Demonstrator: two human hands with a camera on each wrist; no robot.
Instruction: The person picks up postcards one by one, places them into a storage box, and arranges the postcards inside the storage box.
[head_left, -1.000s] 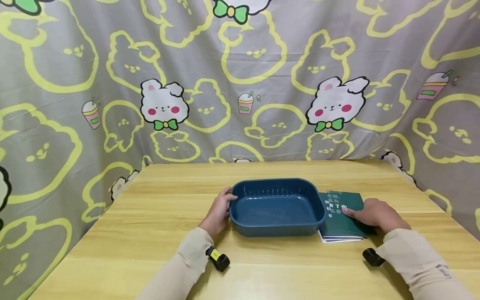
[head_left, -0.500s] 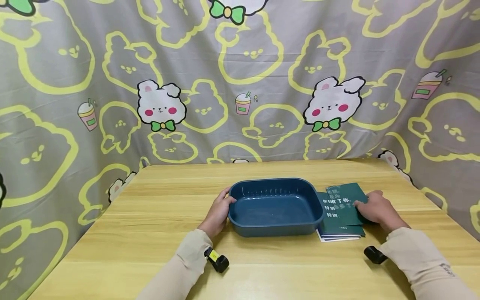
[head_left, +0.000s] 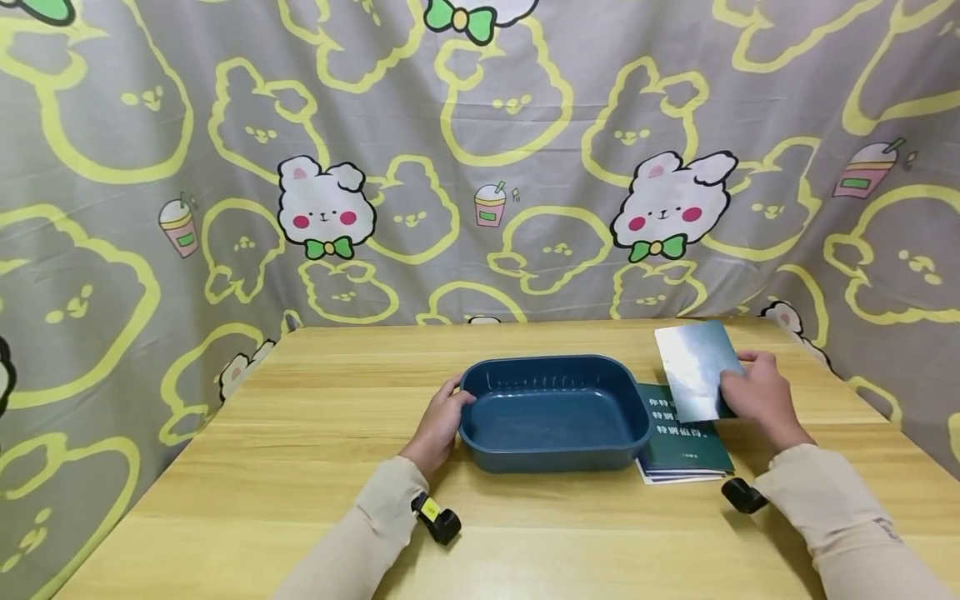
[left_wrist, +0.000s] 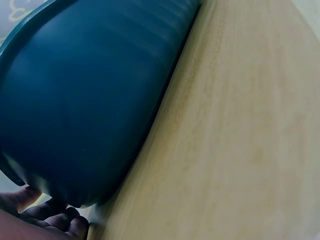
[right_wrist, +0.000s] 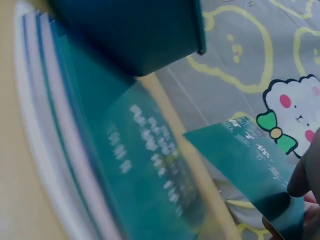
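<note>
A dark blue rectangular plastic basin [head_left: 551,460] stands upright on the table. My left hand [head_left: 437,425] holds its left end, thumb over the rim and fingers against the outer wall. On the right, my right hand [head_left: 767,398] pinches a thin green booklet [head_left: 697,371] by its right edge, thumb on top. This booklet is tilted and raised over a stack of similar green booklets [head_left: 686,452] with white lettering, close against the basin's right side. In the right wrist view the stack's layered edges [right_wrist: 65,130] show, and the held booklet [right_wrist: 245,165] is apart from it.
The wooden table [head_left: 300,500] extends around the basin on all sides. Behind it hangs a grey curtain [head_left: 420,108] with yellow outlines and white rabbit faces. Black wrist cameras [head_left: 437,518] are strapped to both forearms.
My right hand has slid the top booklet off the stack, then raised and tilted it away, uncovering the green booklet below. My left hand and the basin stay in place.
</note>
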